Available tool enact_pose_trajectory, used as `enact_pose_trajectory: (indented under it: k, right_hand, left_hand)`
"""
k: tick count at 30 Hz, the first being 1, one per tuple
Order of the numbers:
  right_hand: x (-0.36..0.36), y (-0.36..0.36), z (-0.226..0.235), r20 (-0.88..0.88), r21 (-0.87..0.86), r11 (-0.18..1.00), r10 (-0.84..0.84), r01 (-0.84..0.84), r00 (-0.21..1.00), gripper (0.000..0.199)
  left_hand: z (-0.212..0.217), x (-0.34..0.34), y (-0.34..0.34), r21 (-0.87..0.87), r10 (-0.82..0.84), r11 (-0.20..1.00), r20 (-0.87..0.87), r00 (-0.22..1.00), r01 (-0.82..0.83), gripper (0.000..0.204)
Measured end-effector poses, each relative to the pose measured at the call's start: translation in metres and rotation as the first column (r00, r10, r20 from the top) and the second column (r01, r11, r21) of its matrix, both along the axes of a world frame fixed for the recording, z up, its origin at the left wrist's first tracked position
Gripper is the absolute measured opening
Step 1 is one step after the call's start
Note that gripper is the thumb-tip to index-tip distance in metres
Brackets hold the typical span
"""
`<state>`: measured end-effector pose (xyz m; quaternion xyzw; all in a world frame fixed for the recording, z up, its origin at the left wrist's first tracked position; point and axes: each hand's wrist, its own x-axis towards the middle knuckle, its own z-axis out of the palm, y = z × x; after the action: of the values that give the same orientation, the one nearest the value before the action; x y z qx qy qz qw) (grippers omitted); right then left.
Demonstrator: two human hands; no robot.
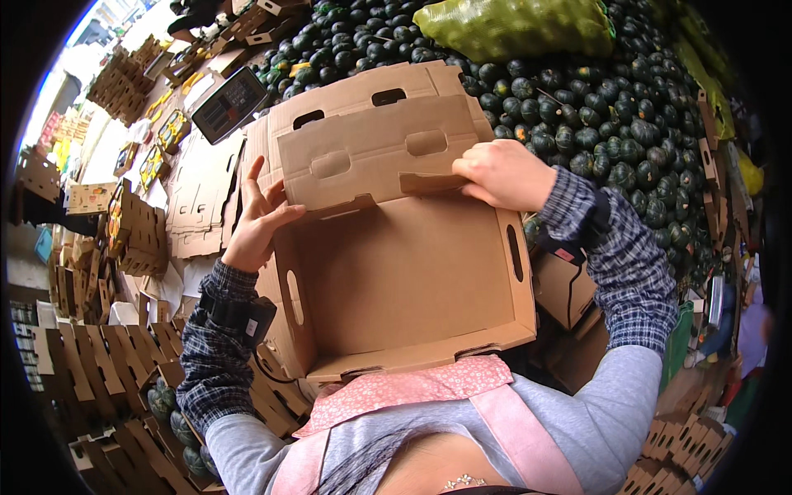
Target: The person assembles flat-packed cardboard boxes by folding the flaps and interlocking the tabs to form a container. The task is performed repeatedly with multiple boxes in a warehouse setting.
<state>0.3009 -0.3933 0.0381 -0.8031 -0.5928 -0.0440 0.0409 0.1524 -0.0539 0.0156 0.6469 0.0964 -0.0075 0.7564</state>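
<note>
Cardboard filled the middle of the head view: a brown box [404,272] stood open toward the camera, tipped up against the person's chest, its near edge touching a pink floral apron [429,388]. Slot handles were cut into both side walls. Its far flaps [371,148], with punched hand holes, were folded over at the top edge.

The left hand [260,223] lay against the box's upper left corner, palm toward the cardboard, its fingers [253,173] spread and pointing up, the thumb resting along the flap's lower edge. It pinched nothing that could be seen. The right hand [503,173] was at the upper right corner, fingers curled together and pressed down on the folded flap, gripping its edge. Both forearms wore dark plaid sleeves [627,264] over grey ones, and a black band with a small device [243,313] sat on the left wrist.

Behind the box, a big heap of dark green squash [594,124] ran across the top and right of the view, and a yellow-green mesh sack [520,29] lay on top of the heap. To the upper left, a scale with a keypad [229,103] sat tilted among flat cardboard sheets [198,198]. More folded boxes [115,355] were stacked along the left side and lower corners, some holding squash. Further boxes lay just beside the person's right elbow.
</note>
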Motion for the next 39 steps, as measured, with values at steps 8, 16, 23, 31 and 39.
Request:
enact_pose_trajectory:
  k: [8,16,23,31,39]
  right_hand:
    - [0.006,-0.008,0.022,-0.112,0.117,0.771,-0.616,0.626,0.78,0.024]
    - [0.013,-0.034,-0.018,-0.787,0.323,0.747,-0.13,0.581,0.603,0.028]
    - [-0.017,-0.041,-0.056,-0.869,0.494,0.591,0.337,0.637,0.362,0.028]
    - [-0.031,-0.043,-0.061,-0.525,0.765,0.378,0.835,0.521,0.166,0.046]
    - [-0.001,-0.025,-0.012,-0.389,0.387,0.922,0.18,-0.017,0.903,0.066]
  left_hand:
    - [-0.017,-0.004,0.008,0.048,-0.016,0.999,-0.011,1.0,0.017,0.097]
    - [-0.015,0.002,0.004,0.012,0.025,1.0,0.002,1.0,-0.025,0.097]
    - [-0.009,0.002,-0.001,-0.023,0.124,0.992,0.006,0.992,-0.124,0.091]
    - [-0.013,-0.01,0.016,0.223,-0.514,0.856,0.458,0.725,0.466,0.037]
    - [0.043,0.01,-0.004,0.762,-0.612,0.375,-0.225,0.758,0.528,0.073]
